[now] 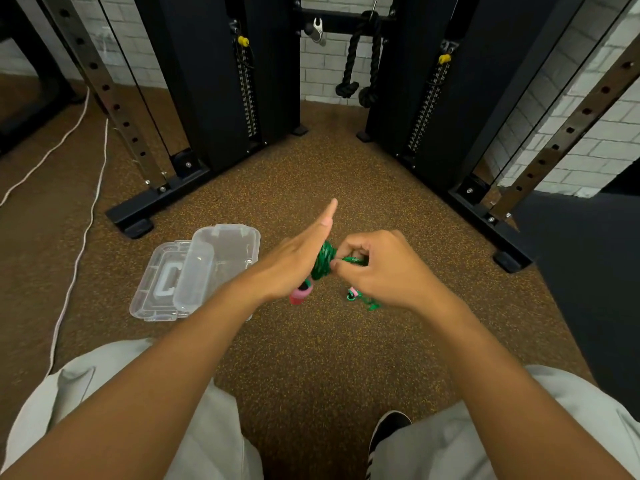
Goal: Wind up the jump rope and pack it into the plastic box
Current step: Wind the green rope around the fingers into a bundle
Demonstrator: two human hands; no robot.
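Winding in progress: the left hand (298,261), fingers held flat and straight, carries green rope (323,259) coils right of the open box (221,251), while the right hand (377,268) pinches the loose strand. Next, likely, the tail and pink handle (301,293) need securing.
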